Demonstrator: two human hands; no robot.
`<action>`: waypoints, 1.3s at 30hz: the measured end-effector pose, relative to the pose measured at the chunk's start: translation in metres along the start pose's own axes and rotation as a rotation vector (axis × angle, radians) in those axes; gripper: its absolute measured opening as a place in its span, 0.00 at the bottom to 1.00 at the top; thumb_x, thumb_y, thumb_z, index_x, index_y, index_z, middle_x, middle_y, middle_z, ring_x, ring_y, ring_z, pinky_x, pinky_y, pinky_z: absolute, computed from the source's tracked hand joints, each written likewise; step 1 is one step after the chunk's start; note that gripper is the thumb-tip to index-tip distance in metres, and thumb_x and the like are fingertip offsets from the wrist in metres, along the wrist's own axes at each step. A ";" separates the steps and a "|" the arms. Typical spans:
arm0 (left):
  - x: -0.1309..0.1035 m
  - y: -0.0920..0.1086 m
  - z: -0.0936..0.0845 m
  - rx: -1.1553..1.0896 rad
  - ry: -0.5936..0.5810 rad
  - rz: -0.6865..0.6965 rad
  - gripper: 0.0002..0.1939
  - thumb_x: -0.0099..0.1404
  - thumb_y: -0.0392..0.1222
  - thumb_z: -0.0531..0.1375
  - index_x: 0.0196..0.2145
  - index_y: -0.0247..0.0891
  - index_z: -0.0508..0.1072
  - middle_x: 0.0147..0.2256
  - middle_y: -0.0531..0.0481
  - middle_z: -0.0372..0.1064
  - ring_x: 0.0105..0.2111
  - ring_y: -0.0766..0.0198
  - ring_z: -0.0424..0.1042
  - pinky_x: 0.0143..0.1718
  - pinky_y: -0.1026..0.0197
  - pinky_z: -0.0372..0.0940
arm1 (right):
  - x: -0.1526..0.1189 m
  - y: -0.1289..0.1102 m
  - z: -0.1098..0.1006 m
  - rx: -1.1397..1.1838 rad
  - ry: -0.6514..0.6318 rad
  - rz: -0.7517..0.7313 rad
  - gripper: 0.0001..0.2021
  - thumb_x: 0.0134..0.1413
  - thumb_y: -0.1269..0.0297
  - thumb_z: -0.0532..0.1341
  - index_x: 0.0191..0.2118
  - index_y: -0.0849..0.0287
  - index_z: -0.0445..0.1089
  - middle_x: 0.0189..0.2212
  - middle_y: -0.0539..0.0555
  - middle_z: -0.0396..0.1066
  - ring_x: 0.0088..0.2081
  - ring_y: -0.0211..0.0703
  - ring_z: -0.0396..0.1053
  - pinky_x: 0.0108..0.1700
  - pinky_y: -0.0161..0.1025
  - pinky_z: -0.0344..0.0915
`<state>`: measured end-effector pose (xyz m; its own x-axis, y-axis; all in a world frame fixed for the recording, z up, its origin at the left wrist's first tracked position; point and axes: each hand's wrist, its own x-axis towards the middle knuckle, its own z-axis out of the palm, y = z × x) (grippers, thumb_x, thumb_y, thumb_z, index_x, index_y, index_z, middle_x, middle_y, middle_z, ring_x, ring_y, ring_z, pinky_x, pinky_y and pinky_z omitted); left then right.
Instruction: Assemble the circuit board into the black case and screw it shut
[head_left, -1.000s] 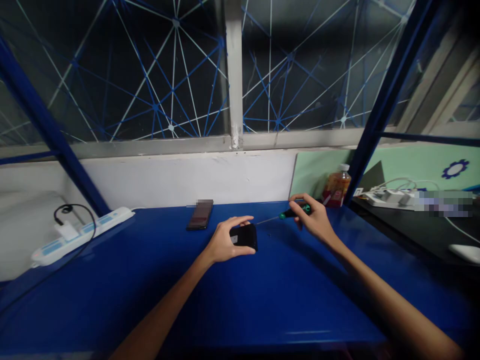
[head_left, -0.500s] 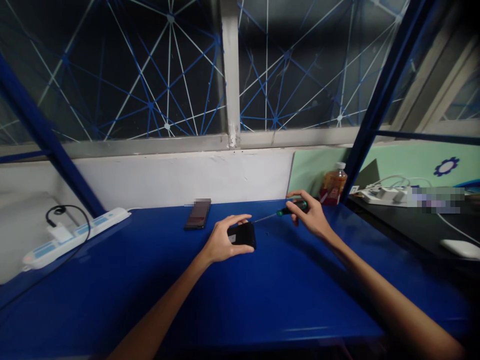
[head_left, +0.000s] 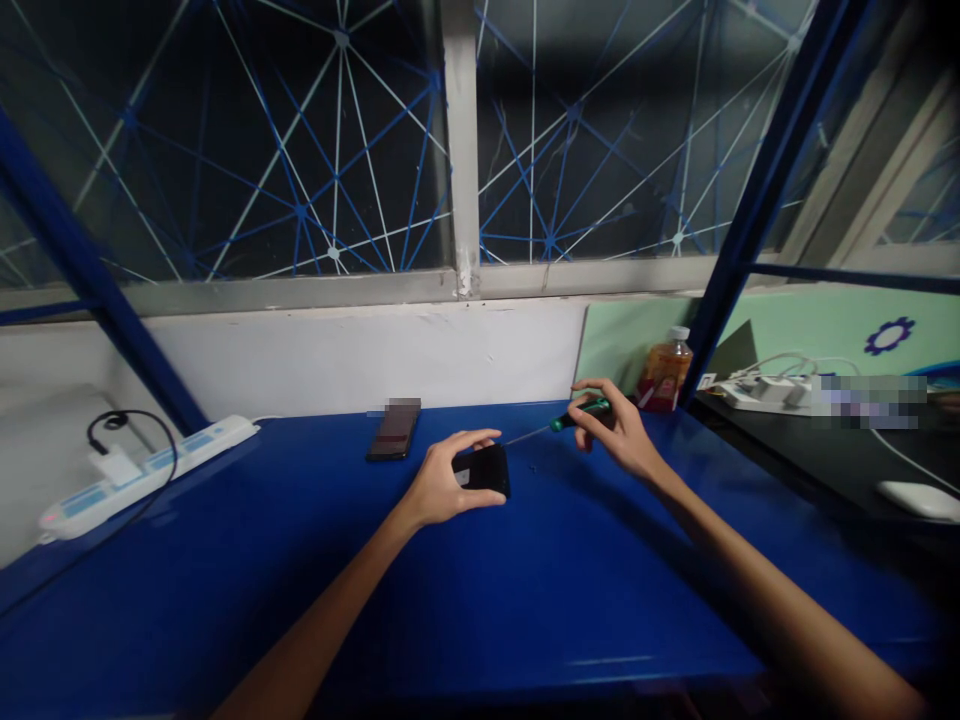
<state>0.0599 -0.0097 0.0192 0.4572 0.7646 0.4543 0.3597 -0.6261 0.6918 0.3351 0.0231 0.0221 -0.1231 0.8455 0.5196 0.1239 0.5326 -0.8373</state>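
On the blue table, my left hand [head_left: 442, 483] grips a small black box-like device [head_left: 487, 470] between thumb and fingers; a pale label shows on it beside my palm. My right hand [head_left: 616, 430] is closed on the green and black handle of a screwdriver [head_left: 559, 423]. The thin shaft slants down to the left, and its tip meets the device's far right corner or lies just beside it; I cannot tell which. A tiny dark piece, perhaps a screw [head_left: 533, 468], lies on the table right of the device.
A dark smartphone [head_left: 394, 430] lies behind my left hand. At the left is a white power strip [head_left: 150, 480] with a black cable. A bottle of amber drink [head_left: 666, 370] stands at the back right. Past it, a black surface [head_left: 840, 460] bears chargers and a white case [head_left: 919, 499].
The screwdriver handle has turned a little in my right hand, and more of its green shows. My left hand and the device stay in place; the view has shifted slightly.
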 end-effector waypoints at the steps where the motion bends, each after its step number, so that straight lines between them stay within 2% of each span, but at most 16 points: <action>1: 0.000 -0.001 0.000 0.000 0.004 0.001 0.34 0.48 0.47 0.70 0.53 0.42 0.68 0.45 0.45 0.69 0.45 0.52 0.68 0.50 0.46 0.62 | 0.000 0.000 0.000 0.058 -0.035 -0.005 0.19 0.53 0.56 0.63 0.48 0.54 0.60 0.33 0.51 0.69 0.20 0.37 0.68 0.20 0.36 0.65; 2: 0.000 -0.001 0.000 0.000 0.007 0.002 0.34 0.48 0.47 0.70 0.53 0.42 0.68 0.45 0.45 0.69 0.45 0.52 0.68 0.51 0.46 0.61 | 0.001 -0.001 0.000 0.100 -0.054 -0.011 0.20 0.53 0.57 0.64 0.49 0.54 0.59 0.35 0.51 0.69 0.20 0.37 0.69 0.20 0.36 0.65; 4: 0.000 -0.002 0.000 0.001 0.008 0.004 0.34 0.48 0.46 0.71 0.53 0.43 0.68 0.45 0.45 0.69 0.46 0.52 0.68 0.51 0.46 0.61 | 0.001 -0.002 0.001 0.112 -0.030 -0.015 0.20 0.52 0.58 0.64 0.48 0.54 0.59 0.30 0.49 0.68 0.19 0.37 0.68 0.19 0.36 0.64; 8: 0.000 0.000 0.000 0.003 -0.006 -0.003 0.35 0.48 0.46 0.71 0.53 0.43 0.68 0.45 0.45 0.69 0.46 0.53 0.68 0.51 0.47 0.61 | 0.000 -0.004 0.003 -0.060 0.092 -0.011 0.17 0.50 0.59 0.66 0.43 0.57 0.63 0.19 0.44 0.64 0.15 0.35 0.64 0.18 0.34 0.62; 10: 0.000 0.001 -0.001 0.005 -0.011 0.001 0.34 0.48 0.46 0.71 0.54 0.42 0.68 0.45 0.45 0.69 0.45 0.53 0.68 0.51 0.47 0.61 | -0.001 -0.006 0.003 -0.091 0.096 -0.018 0.16 0.51 0.58 0.65 0.43 0.57 0.64 0.21 0.47 0.66 0.17 0.35 0.65 0.19 0.34 0.63; 13: 0.001 0.001 -0.001 0.007 -0.011 0.004 0.35 0.49 0.46 0.70 0.54 0.43 0.68 0.45 0.45 0.69 0.45 0.53 0.68 0.50 0.47 0.61 | -0.001 -0.007 0.003 0.022 0.001 -0.035 0.20 0.53 0.58 0.64 0.49 0.55 0.60 0.33 0.52 0.69 0.21 0.37 0.69 0.20 0.35 0.65; 15: 0.001 0.001 -0.001 0.005 -0.010 0.003 0.35 0.49 0.46 0.70 0.54 0.43 0.67 0.45 0.45 0.69 0.45 0.53 0.68 0.50 0.48 0.62 | 0.000 -0.008 0.003 0.095 -0.049 -0.035 0.23 0.52 0.59 0.64 0.51 0.54 0.57 0.37 0.53 0.69 0.22 0.38 0.70 0.19 0.36 0.65; 18: 0.001 0.001 -0.001 0.005 -0.013 0.002 0.35 0.49 0.46 0.71 0.54 0.43 0.67 0.45 0.45 0.69 0.46 0.53 0.68 0.51 0.47 0.61 | 0.001 -0.008 0.004 0.065 0.015 -0.030 0.22 0.51 0.59 0.65 0.49 0.55 0.59 0.29 0.49 0.68 0.17 0.37 0.67 0.18 0.36 0.64; 22: 0.000 0.002 -0.001 0.006 -0.020 -0.003 0.35 0.49 0.47 0.70 0.54 0.44 0.67 0.46 0.45 0.69 0.46 0.53 0.68 0.52 0.46 0.60 | -0.002 -0.010 0.004 -0.139 0.108 -0.052 0.17 0.50 0.59 0.66 0.43 0.57 0.64 0.17 0.43 0.62 0.14 0.35 0.63 0.18 0.34 0.61; 24: 0.000 0.002 -0.001 0.007 -0.019 -0.001 0.35 0.49 0.47 0.70 0.55 0.43 0.67 0.46 0.45 0.69 0.46 0.53 0.68 0.52 0.47 0.61 | -0.003 -0.011 0.004 -0.141 0.092 -0.059 0.16 0.53 0.58 0.64 0.45 0.57 0.64 0.20 0.45 0.65 0.16 0.35 0.64 0.19 0.35 0.62; 28: 0.001 0.002 -0.001 0.006 -0.011 -0.003 0.35 0.49 0.46 0.70 0.54 0.42 0.67 0.45 0.45 0.69 0.46 0.53 0.68 0.51 0.47 0.61 | -0.001 -0.013 0.003 0.067 -0.042 -0.040 0.23 0.53 0.58 0.63 0.52 0.54 0.57 0.36 0.53 0.70 0.20 0.37 0.70 0.20 0.36 0.65; 30: 0.000 0.001 -0.001 0.000 -0.011 -0.007 0.35 0.48 0.46 0.70 0.54 0.42 0.67 0.45 0.45 0.69 0.46 0.53 0.68 0.52 0.47 0.61 | 0.000 -0.013 0.003 0.094 -0.046 -0.025 0.24 0.52 0.59 0.65 0.52 0.54 0.57 0.35 0.53 0.70 0.20 0.38 0.70 0.19 0.36 0.65; 36: 0.000 0.001 0.002 -0.013 -0.017 -0.015 0.35 0.47 0.47 0.71 0.54 0.44 0.68 0.46 0.45 0.69 0.47 0.53 0.68 0.52 0.47 0.60 | 0.001 -0.012 0.003 -0.056 0.070 -0.018 0.17 0.51 0.58 0.65 0.44 0.59 0.65 0.16 0.46 0.66 0.16 0.39 0.68 0.20 0.36 0.65; 37: 0.000 0.001 0.002 -0.014 -0.020 -0.016 0.35 0.47 0.47 0.71 0.53 0.44 0.68 0.46 0.45 0.69 0.47 0.53 0.68 0.52 0.47 0.61 | 0.001 -0.012 0.003 -0.051 0.075 -0.018 0.17 0.52 0.57 0.64 0.45 0.59 0.64 0.17 0.47 0.67 0.17 0.39 0.68 0.20 0.35 0.65; 39: 0.000 0.001 0.003 -0.015 -0.022 -0.020 0.35 0.47 0.47 0.71 0.53 0.43 0.68 0.46 0.45 0.69 0.46 0.52 0.68 0.52 0.46 0.61 | 0.002 -0.012 0.003 0.015 0.037 -0.010 0.19 0.53 0.56 0.64 0.47 0.58 0.62 0.25 0.51 0.72 0.21 0.40 0.71 0.20 0.36 0.66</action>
<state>0.0625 -0.0106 0.0186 0.4678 0.7735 0.4276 0.3568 -0.6078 0.7094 0.3303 0.0176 0.0328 -0.0875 0.8414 0.5333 0.1079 0.5402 -0.8346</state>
